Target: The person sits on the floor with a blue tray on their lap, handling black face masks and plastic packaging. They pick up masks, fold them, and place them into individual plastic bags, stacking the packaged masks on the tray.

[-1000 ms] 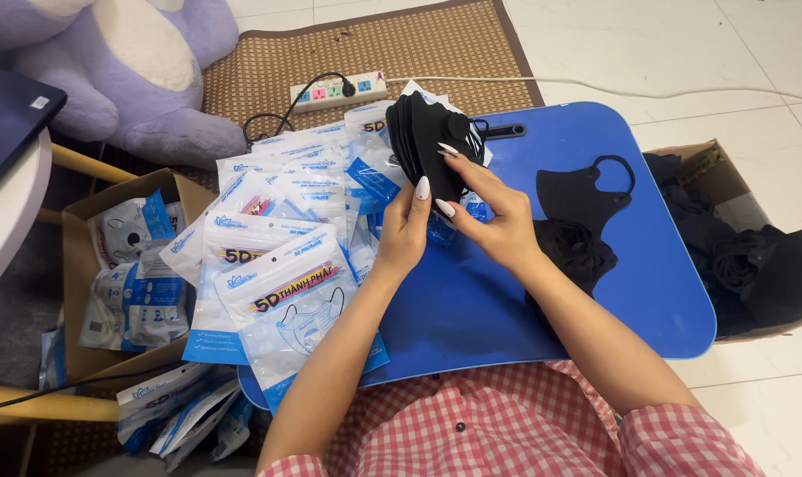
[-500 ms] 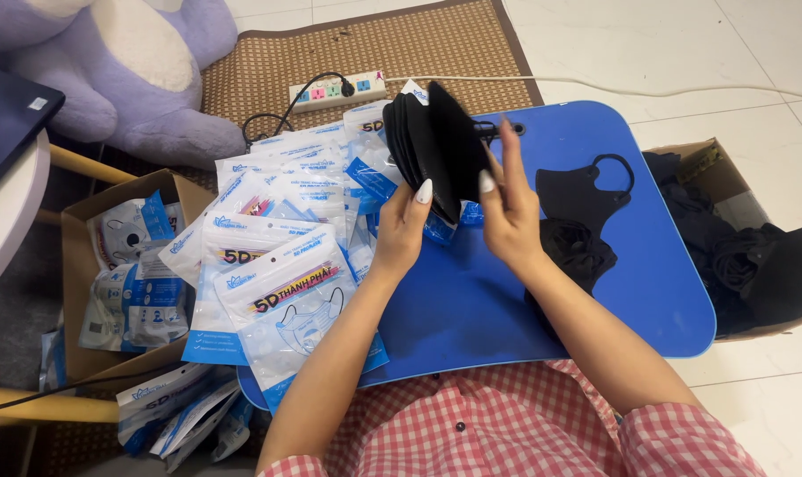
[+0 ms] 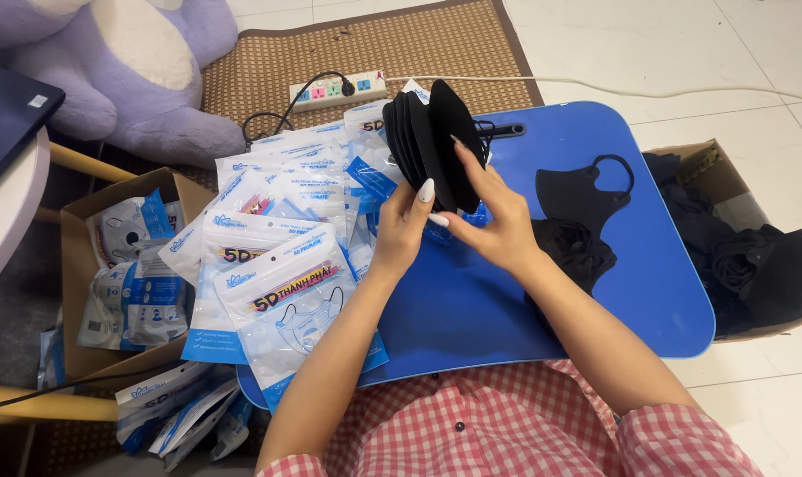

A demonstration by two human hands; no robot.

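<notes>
Both hands hold a fanned stack of folded black fabric face masks [image 3: 432, 141] upright above the far part of the blue plastic lap surface [image 3: 595, 291]. The left hand [image 3: 405, 225] has its grip closed on the stack's near left edge; the right hand [image 3: 498, 221] pinches the right side, fingers apparently parting the layers. Clear packaged mask pouches [image 3: 277, 265] lie spread left; loose black masks [image 3: 586, 199] lie right.
</notes>
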